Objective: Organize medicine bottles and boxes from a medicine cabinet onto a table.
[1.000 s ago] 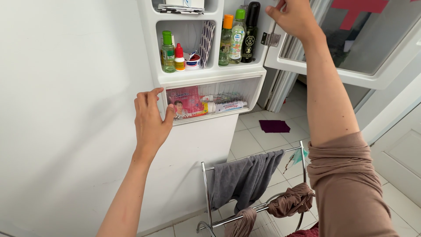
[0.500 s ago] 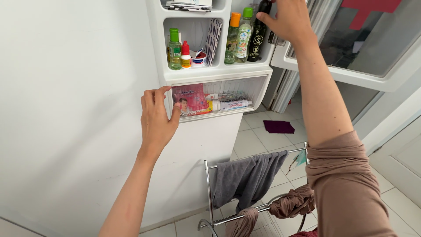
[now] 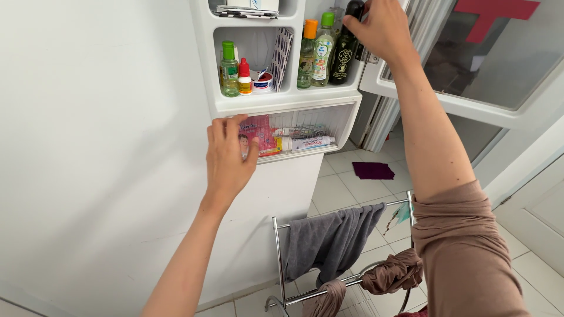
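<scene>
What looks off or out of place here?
A dark purple cloth lies alone on the tiled floor. A brown garment is knotted around the chrome rack rather than draped. Cabinet bottles stand upright; no spill is visible.

In the clear drawer [image 3: 329, 120], a pink packet [image 3: 261, 134] lies at the left end, white tubes [image 3: 305, 141] beside it. Above the drawer stand labelled bottles [image 3: 322, 51] and a round tin [image 3: 262, 83].

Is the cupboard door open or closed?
Open. The cabinet door swings out to the right on its hinge, so the bottles on the shelf are uncovered.
</scene>
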